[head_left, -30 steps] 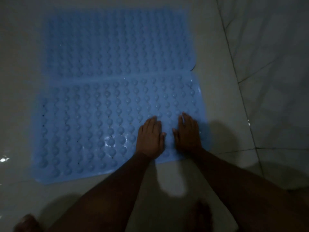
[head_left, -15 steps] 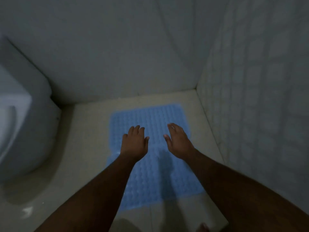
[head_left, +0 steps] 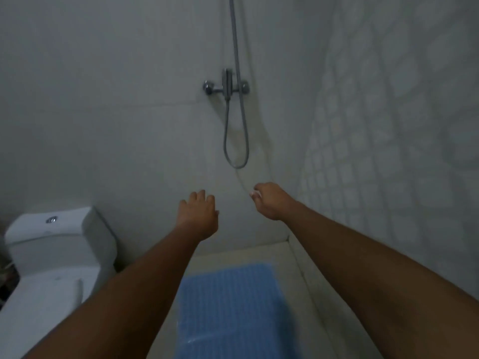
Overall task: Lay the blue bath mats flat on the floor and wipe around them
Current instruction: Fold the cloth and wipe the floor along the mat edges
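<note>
Low in the centre of the frame, between my two forearms, the blue bath mat (head_left: 233, 309) lies flat on the pale floor (head_left: 313, 301), bumpy texture visible but blurred. Its far edge stops short of the back wall (head_left: 103, 112); its right edge runs near the right-hand wall (head_left: 401, 125), with a strip of bare floor between. I can't tell whether it is one mat or two joined.

Both arms reach forward and up, away from the mat. My left hand (head_left: 198, 216) sits mid-frame, back of the hand toward the camera, fingers loosely curled forward and slightly spread, holding nothing. My right hand (head_left: 269, 200) is just right of it, a bit higher, fingers curled downward in a loose half-fist; nothing visible in it, though the palm side is hidden. The hands are apart from each other and touch neither wall nor mat.

Upper centre, a chrome shower valve (head_left: 226, 86) is mounted on the back wall, with a grey hose (head_left: 236, 141) hanging from it in a loop and running up out of the top of the frame. The loop's bottom hangs above and between the hands, not touching them.

Lower left of the frame, a white toilet (head_left: 51, 255) stands against the back wall, flush button on the tank lid. The right wall has small square tiles; the back wall has large plain ones. Lighting is dim, detail soft.
</note>
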